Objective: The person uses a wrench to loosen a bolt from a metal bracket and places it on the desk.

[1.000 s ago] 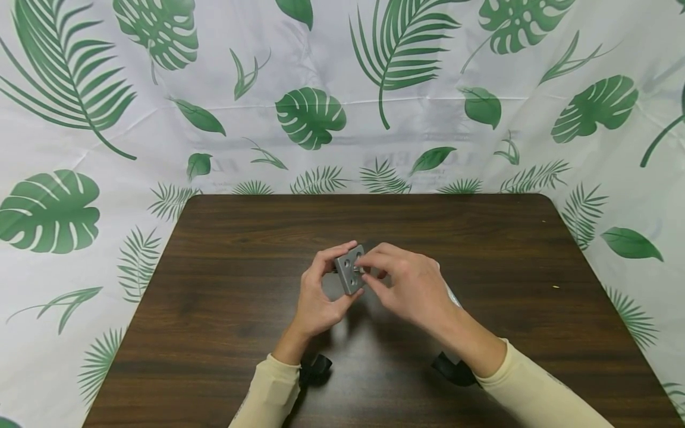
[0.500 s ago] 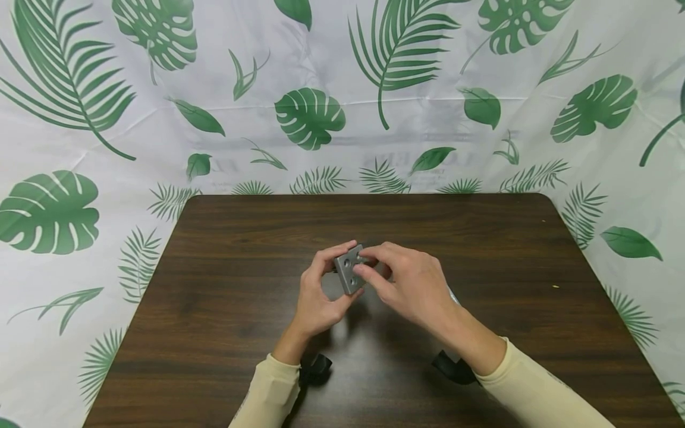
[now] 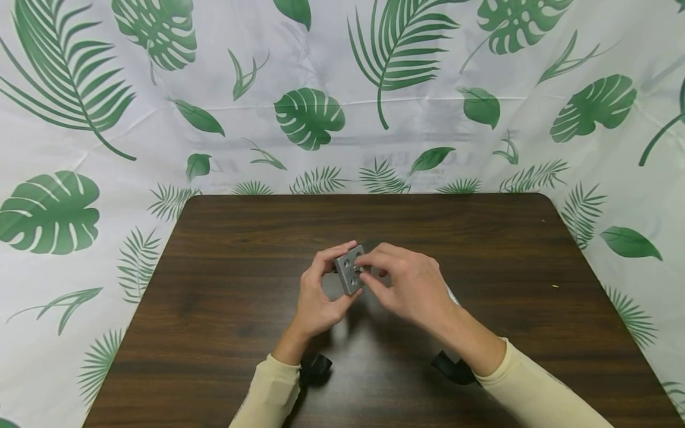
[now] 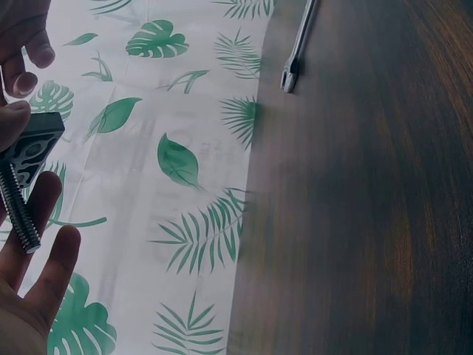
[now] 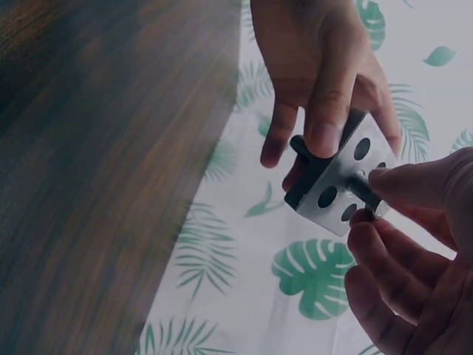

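My left hand (image 3: 319, 297) grips a small grey metal block (image 3: 345, 276) by its edges, thumb below and fingers above, over the middle of the table. Several round holes pierce the face of the block, and a threaded bolt (image 5: 360, 186) runs through its centre. On the far side, the bolt's long threaded end (image 4: 21, 211) sticks out in the left wrist view. My right hand (image 3: 409, 282) pinches the near end of the bolt between thumb and forefinger, right in front of the block's face; its fingertips partly cover that end.
A dark wood-grain table (image 3: 241, 285) lies beneath both hands, with a white leaf-print sheet (image 3: 342, 71) behind it. A slim silver tool with a slotted end (image 4: 292, 70) lies on the table. A tiny yellow fleck (image 3: 555, 286) shows at the right.
Half a second ago my right thumb and forefinger had shifted their hold along the block's face; now they are back pinching the bolt as one second ago. The left hand and block stayed still.
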Demonstrator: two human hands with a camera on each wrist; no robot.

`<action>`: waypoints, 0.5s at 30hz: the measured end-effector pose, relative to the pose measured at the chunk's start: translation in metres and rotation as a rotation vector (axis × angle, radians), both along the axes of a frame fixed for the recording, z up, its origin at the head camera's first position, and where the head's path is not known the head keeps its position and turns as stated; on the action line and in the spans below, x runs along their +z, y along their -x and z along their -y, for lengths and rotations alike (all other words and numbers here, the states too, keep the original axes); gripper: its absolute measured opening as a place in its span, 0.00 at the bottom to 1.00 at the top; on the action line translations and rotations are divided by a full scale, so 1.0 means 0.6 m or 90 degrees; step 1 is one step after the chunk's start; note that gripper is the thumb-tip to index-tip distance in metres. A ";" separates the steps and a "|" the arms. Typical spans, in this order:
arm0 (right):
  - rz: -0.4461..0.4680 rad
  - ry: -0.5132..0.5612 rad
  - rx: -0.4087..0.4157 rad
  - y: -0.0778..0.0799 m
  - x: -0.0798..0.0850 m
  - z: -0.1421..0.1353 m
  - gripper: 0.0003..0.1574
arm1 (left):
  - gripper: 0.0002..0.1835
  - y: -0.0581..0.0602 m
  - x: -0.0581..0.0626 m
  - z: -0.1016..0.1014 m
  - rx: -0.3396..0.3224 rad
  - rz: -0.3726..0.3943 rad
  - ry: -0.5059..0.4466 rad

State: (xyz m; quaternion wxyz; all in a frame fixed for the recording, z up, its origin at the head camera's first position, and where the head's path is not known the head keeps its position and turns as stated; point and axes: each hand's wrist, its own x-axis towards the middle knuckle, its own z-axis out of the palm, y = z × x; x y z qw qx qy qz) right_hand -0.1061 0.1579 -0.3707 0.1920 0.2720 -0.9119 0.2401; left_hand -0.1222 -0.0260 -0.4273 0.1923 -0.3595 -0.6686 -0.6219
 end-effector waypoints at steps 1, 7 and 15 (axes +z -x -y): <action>-0.002 0.002 0.007 0.000 0.000 0.000 0.12 | 0.36 0.000 0.000 0.000 0.000 0.001 -0.001; -0.008 0.010 0.034 0.001 -0.002 -0.001 0.14 | 0.35 0.001 -0.001 0.002 0.003 -0.002 -0.002; 0.002 0.033 -0.016 0.001 -0.004 0.001 0.20 | 0.35 0.001 0.002 0.003 0.010 -0.008 -0.002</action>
